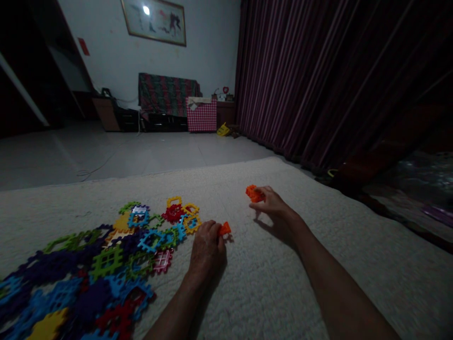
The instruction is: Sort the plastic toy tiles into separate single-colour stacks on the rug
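My left hand (207, 248) rests on the pale fuzzy rug (247, 283), fingers closed round a small orange plastic tile (224, 229) that sticks out to the right. Further away and to the right, my right hand (271, 203) pinches an orange cluster of joined tiles (253, 193) just above the rug. A pile of colourful interlocking tiles (106, 264), in purple, blue, green, yellow and red, spreads over the rug left of my left hand.
Grey tiled floor (123, 151) lies beyond the rug, with a cable across it. A dark striped curtain (318, 80) hangs at the right. Low furniture and a checked pink box (201, 114) stand at the far wall under a framed picture (155, 20).
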The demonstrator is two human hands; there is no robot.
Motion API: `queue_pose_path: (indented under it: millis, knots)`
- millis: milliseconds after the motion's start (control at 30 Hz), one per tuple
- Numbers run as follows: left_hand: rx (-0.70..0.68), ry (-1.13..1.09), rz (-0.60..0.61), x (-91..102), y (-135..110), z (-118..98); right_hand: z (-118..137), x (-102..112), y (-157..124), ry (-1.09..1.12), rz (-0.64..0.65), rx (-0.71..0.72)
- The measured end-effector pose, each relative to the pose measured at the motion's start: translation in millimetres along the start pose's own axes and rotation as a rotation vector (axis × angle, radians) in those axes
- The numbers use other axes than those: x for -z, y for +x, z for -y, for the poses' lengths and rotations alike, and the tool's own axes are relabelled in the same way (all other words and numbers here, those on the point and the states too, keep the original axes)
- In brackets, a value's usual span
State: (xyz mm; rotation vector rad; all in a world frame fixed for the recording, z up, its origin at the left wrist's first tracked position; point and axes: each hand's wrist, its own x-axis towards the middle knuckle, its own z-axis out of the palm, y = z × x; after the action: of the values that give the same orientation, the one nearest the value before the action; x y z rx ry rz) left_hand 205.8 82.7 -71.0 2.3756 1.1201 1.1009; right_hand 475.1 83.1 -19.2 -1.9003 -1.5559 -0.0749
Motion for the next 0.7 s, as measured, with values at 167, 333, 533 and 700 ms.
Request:
queue_pose_path:
  millis: [167, 333, 533, 700]
  knots:
    - [0.012, 0.002, 0.004, 2.0, 0.6, -3.5, -28.2, -19.3, -9.5, 0.044, -0.325, -0.037]
    - [0.012, -0.018, -0.009, 2.1, 0.8, -3.2, -37.2, -31.8, -17.4, 0.041, -0.287, -0.088]
    - [0.012, -0.012, 0.006, 0.4, 0.6, -0.8, -36.6, -33.3, -13.6, 0.014, -0.238, -0.122]
    - [0.019, -0.006, 0.007, 1.1, 0.3, -2.0, -36.6, -35.2, -12.3, -0.025, -0.229, -0.121]
